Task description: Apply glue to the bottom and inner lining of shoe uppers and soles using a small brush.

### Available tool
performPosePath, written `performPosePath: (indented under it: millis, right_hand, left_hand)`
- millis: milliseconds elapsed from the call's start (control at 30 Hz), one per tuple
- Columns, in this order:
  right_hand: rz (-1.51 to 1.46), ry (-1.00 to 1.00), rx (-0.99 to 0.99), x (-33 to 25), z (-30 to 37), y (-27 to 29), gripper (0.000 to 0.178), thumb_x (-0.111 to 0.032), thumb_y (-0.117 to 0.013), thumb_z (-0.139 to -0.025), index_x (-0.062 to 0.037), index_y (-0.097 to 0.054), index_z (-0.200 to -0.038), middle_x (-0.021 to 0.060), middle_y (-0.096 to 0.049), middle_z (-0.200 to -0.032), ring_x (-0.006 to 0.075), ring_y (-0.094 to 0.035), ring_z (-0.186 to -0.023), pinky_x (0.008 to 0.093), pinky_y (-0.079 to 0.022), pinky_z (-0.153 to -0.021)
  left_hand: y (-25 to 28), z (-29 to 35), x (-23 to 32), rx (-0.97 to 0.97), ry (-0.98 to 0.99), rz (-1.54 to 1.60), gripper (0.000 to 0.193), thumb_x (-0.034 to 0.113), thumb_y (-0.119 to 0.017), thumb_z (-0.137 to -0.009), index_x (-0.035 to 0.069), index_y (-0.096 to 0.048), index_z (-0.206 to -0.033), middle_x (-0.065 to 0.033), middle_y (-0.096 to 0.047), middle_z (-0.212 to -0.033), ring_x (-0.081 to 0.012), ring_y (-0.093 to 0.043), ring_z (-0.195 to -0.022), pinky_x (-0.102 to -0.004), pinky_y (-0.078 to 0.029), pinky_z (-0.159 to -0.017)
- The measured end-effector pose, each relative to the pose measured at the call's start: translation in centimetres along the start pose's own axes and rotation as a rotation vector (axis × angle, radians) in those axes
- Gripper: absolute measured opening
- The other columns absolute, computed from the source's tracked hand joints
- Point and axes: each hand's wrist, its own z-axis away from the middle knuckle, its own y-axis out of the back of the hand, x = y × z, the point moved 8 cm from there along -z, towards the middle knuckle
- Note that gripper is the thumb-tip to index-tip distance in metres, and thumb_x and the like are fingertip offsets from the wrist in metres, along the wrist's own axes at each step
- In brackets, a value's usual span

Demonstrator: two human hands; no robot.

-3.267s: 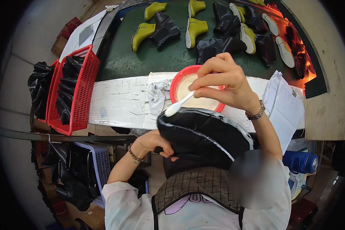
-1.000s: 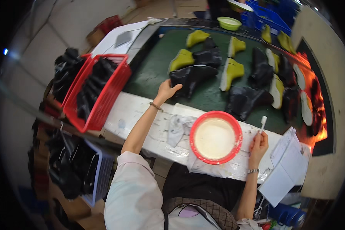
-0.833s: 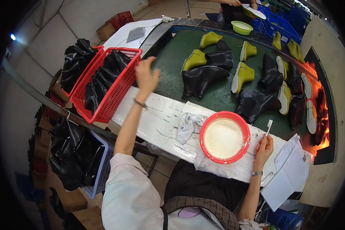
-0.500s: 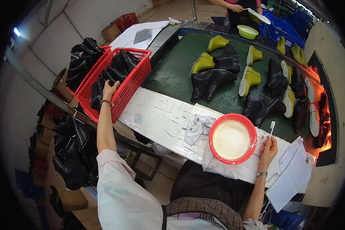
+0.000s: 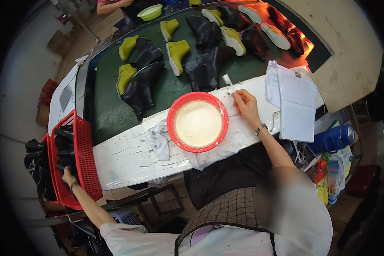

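My left hand (image 5: 68, 176) reaches into a red plastic basket (image 5: 83, 147), its fingers closed on one of the black leather boot uppers (image 5: 65, 143) piled inside. In my right hand (image 5: 246, 105), a small white brush (image 5: 228, 80) is pinched by the handle, its head pointing up and away from me. Just left of that hand stands a red bowl (image 5: 171, 128) of creamy white liquid (image 5: 198, 123), set on a worn white board (image 5: 128, 162). A crumpled white cloth (image 5: 158, 143) lies against the bowl's left side.
Beyond the board, a green conveyor belt (image 5: 104, 106) carries black uppers and yellow-green boot forms (image 5: 177, 55) toward a glowing heater (image 5: 305, 47) at far right. Papers (image 5: 296, 102) lie right of the bowl. A co-worker's arm (image 5: 111, 6) shows near a green bowl (image 5: 150, 13).
The view has swung to the right, so the basket sits lower left. My left hand's fingers have closed on an upper. My right hand still holds the brush, now beside the bowl's upper right.
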Motion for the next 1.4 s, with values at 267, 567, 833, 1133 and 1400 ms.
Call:
performPosePath:
  millis: [267, 567, 833, 1133, 1400]
  right_hand:
    - [0.024, -0.143, -0.200, -0.1, 5.6, 1.1, 0.023, -0.022, -0.057, -0.107, -0.0019, -0.066, -0.104, -0.0017, -0.058, -0.069, 0.0028, -0.046, -0.050, 0.0202, -0.035, -0.045]
    - [-0.007, -0.047, 0.121, -0.2, 0.7, 7.9, 0.029, -0.027, -0.051, -0.109, -0.0013, -0.065, -0.106, -0.0024, -0.056, -0.070, 0.0028, -0.046, -0.049, 0.0205, -0.035, -0.041]
    - [0.825, 0.347, 0.210, -2.0, -1.1, 4.9, 0.020, -0.020, -0.064, -0.097, -0.0051, -0.062, -0.111, 0.0180, -0.068, -0.079, 0.0341, -0.067, -0.069, 0.0428, -0.050, -0.064]
    - [0.510, 0.063, -0.133, -6.6, 3.7, 2.7, 0.025, -0.024, -0.070, -0.097, -0.0091, -0.072, -0.116, 0.0051, -0.061, -0.074, 0.0185, -0.058, -0.061, 0.0326, -0.047, -0.058]
    - [1.132, 0.662, -0.367, -12.6, 5.6, -7.2, 0.015, -0.023, -0.075, -0.084, -0.0143, -0.078, -0.095, 0.0034, -0.064, -0.088, 0.0241, -0.065, -0.079, 0.0383, -0.054, -0.066]
  left_hand:
    - [4.7, 12.2, 10.4, -0.047, -0.467, 0.273, 0.055, 0.007, -0.073, -0.090, -0.001, -0.056, -0.142, -0.0138, -0.061, -0.130, -0.0218, -0.064, -0.106, -0.0332, -0.054, -0.091]
    - [-6.9, 26.6, 10.8, -0.581, -0.625, 0.136, 0.028, 0.001, -0.066, -0.096, -0.002, -0.066, -0.124, -0.0080, -0.068, -0.124, -0.0188, -0.062, -0.115, -0.0313, -0.046, -0.105]
    - [-17.9, 38.0, 2.8, -1.018, -1.067, -0.764, 0.026, -0.012, -0.054, -0.083, 0.005, -0.074, -0.084, -0.0134, -0.058, -0.148, -0.0347, -0.037, -0.150, -0.0455, -0.027, -0.123]
    - [-17.7, 37.5, -0.2, -0.509, -0.565, -0.633, 0.093, 0.051, -0.071, -0.092, -0.003, -0.031, -0.156, -0.0358, -0.044, -0.149, -0.0451, -0.043, -0.141, -0.0456, -0.036, -0.115]
    - [-22.8, 42.1, 0.3, -0.287, -0.450, -1.015, 0.136, 0.050, -0.088, -0.066, 0.025, 0.003, -0.164, -0.0330, -0.034, -0.147, -0.0503, -0.043, -0.130, -0.0639, -0.038, -0.104]
